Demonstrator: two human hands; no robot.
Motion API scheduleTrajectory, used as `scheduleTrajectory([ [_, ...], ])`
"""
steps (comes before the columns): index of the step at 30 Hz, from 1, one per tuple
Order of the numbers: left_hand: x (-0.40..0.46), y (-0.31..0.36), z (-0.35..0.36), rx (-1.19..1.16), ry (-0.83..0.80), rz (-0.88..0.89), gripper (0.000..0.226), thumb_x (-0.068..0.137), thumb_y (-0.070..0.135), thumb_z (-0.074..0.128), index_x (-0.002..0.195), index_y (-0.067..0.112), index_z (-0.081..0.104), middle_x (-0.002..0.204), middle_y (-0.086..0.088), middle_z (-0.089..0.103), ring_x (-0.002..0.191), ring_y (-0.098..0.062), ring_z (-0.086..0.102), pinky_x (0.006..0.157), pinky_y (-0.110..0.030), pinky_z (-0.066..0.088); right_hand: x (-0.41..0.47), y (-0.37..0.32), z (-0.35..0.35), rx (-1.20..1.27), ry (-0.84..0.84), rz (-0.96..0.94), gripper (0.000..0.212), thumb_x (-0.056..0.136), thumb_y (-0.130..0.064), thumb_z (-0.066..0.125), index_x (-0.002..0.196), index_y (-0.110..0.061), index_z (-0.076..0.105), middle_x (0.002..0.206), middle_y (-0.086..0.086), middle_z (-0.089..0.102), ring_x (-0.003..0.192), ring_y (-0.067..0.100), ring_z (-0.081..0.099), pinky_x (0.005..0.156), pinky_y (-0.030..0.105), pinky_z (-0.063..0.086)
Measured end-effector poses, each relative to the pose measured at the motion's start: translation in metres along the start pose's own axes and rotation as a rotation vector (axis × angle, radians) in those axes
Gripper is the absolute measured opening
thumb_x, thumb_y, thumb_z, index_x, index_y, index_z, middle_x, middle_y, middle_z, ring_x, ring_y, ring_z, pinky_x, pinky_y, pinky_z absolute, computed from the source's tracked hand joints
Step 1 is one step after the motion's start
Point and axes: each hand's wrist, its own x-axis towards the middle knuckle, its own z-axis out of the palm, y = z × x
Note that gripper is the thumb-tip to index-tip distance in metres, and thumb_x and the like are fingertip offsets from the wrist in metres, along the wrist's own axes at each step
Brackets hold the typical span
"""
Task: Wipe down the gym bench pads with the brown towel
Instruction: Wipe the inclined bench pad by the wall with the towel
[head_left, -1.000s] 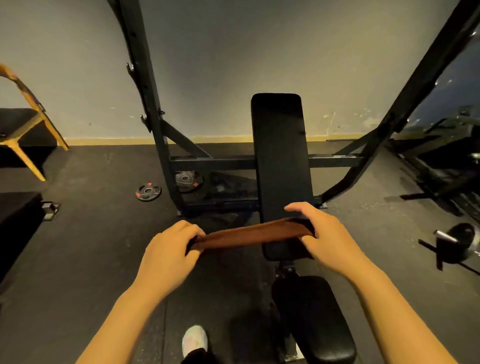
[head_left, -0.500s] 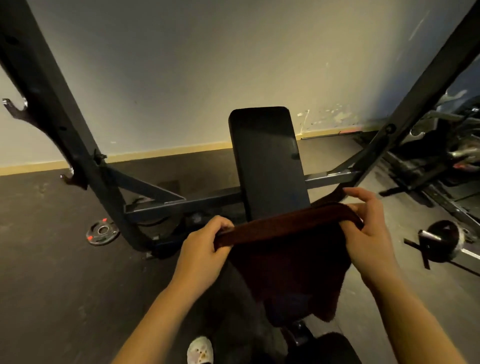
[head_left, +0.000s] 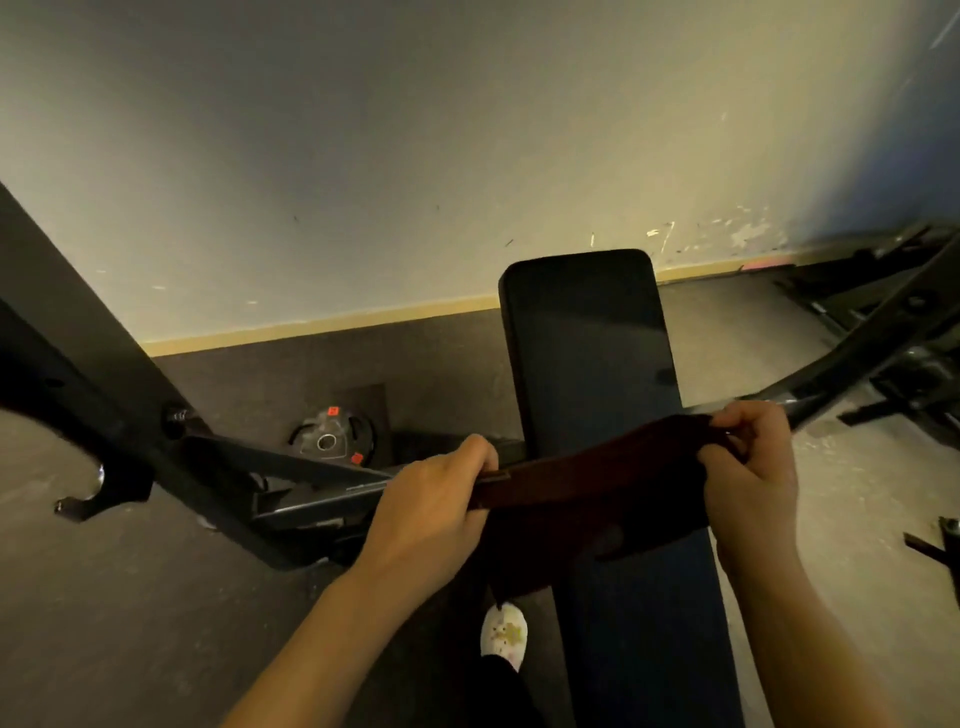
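I have the brown towel (head_left: 582, 499) stretched between both hands above the back pad (head_left: 592, 353) of the gym bench. The left hand (head_left: 431, 499) grips one end in a closed fist. The right hand (head_left: 748, 467) pinches the other end between curled fingers and thumb.

Change noted: a second ago the towel was a narrow folded band held low, near the gap between back pad and seat. It has since opened out, with a loose flap now hanging below the taut upper edge. I have also moved in closer and further up the surface, so the seat pad is out of view. I judge this to be preparation only: whether the hanging flap touches the pad I cannot tell, and no wiping stroke is evident. The task appears to be at its start.

Materials: the towel is dark brown, soft and limp, and folds under its own weight. The back pad is a long, round-cornered rectangle in smooth black upholstery with a dull sheen; it should wipe easily. The frame (head_left: 171, 415) is black painted steel, with angled uprights and a hook on the left member. A weight plate (head_left: 332, 439) with red markings lies on the dark floor beyond. A white shoe (head_left: 504, 636) shows beside the bench.
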Motion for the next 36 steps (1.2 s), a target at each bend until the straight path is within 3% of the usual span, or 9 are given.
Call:
scheduleTrajectory([
  [4,0.084,-0.006,-0.022,0.117,0.063,0.051,0.022,0.093,0.016,0.061,0.091,0.027,0.042,0.069,0.013,0.046,0.068,-0.017,0.056,0.053,-0.027,0.030,0.085,-0.013,0.030,0.073,-0.025,0.008,0.044,0.091,0.012,0.046,0.085,-0.032,0.046,0.093,-0.005,0.052,0.079,0.014,0.057,0.065,0.030,0.050],
  [7,0.158,-0.011,-0.034,0.173,0.151,0.045,0.022,0.093,0.018,0.061,0.096,0.025,0.041,0.067,0.015,0.043,0.058,-0.007,0.045,0.051,-0.020,0.028,0.161,-0.029,0.051,0.002,-0.073,-0.137,0.043,0.088,0.011,0.050,0.084,-0.032,0.048,0.090,-0.005,0.054,0.076,0.015,0.055,0.060,0.029,0.047],
  [9,0.210,-0.014,-0.039,0.184,0.252,0.008,0.023,0.092,0.018,0.063,0.101,0.024,0.043,0.073,0.013,0.051,0.063,-0.010,0.051,0.052,-0.022,0.030,0.219,-0.039,0.067,-0.045,-0.089,-0.217,0.037,0.088,0.005,0.053,0.085,-0.032,0.051,0.089,-0.005,0.055,0.072,0.013,0.053,0.057,0.029,0.045],
  [12,0.277,-0.026,-0.028,0.201,0.378,-0.025,0.049,0.086,0.018,0.073,0.129,0.018,0.049,0.111,-0.004,0.063,0.098,-0.026,0.061,0.070,-0.032,0.046,0.299,-0.036,0.101,-0.265,-0.146,-0.337,0.028,0.086,-0.006,0.062,0.110,-0.021,0.058,0.110,0.001,0.059,0.097,0.018,0.056,0.084,0.036,0.049],
  [14,0.299,-0.038,-0.005,0.221,0.375,-0.066,0.069,0.083,0.021,0.076,0.143,0.015,0.043,0.132,-0.012,0.054,0.119,-0.032,0.051,0.090,-0.047,0.047,0.323,-0.009,0.125,-0.520,-0.197,-0.388,0.046,0.085,-0.016,0.070,0.129,-0.014,0.056,0.133,0.013,0.052,0.121,0.031,0.049,0.101,0.045,0.043],
  [19,0.322,-0.058,0.067,0.300,0.353,0.114,0.046,0.092,0.035,0.050,0.134,0.019,0.049,0.135,-0.009,0.051,0.128,-0.028,0.045,0.099,-0.048,0.047,0.314,0.074,0.176,-0.686,-0.249,-0.563,0.046,0.095,-0.034,0.056,0.138,-0.019,0.051,0.150,0.013,0.041,0.141,0.035,0.034,0.109,0.062,0.032],
  [23,0.335,-0.087,0.114,0.340,0.249,0.158,0.051,0.094,0.041,0.047,0.141,0.021,0.045,0.146,-0.006,0.043,0.137,-0.025,0.040,0.111,-0.049,0.037,0.319,0.112,0.194,-0.788,-0.293,-0.634,0.051,0.101,-0.041,0.038,0.148,-0.022,0.040,0.159,0.010,0.030,0.148,0.028,0.024,0.120,0.054,0.018],
  [28,0.360,-0.117,0.119,0.250,0.309,0.241,0.051,0.098,0.041,0.054,0.145,0.023,0.045,0.156,-0.010,0.038,0.146,-0.029,0.031,0.118,-0.049,0.028,0.322,0.113,0.209,-0.826,-0.191,-0.653,0.050,0.105,-0.046,0.026,0.148,-0.023,0.036,0.156,0.013,0.033,0.147,0.032,0.025,0.119,0.059,0.012],
  [36,0.417,-0.139,0.088,0.137,0.275,0.204,0.050,0.104,0.052,0.031,0.141,0.023,0.050,0.150,-0.014,0.046,0.143,-0.032,0.035,0.114,-0.055,0.025,0.360,0.097,0.234,-0.836,-0.154,-0.777,0.044,0.102,-0.047,0.028,0.123,-0.019,0.057,0.124,0.009,0.064,0.129,0.028,0.049,0.112,0.066,0.019],
])
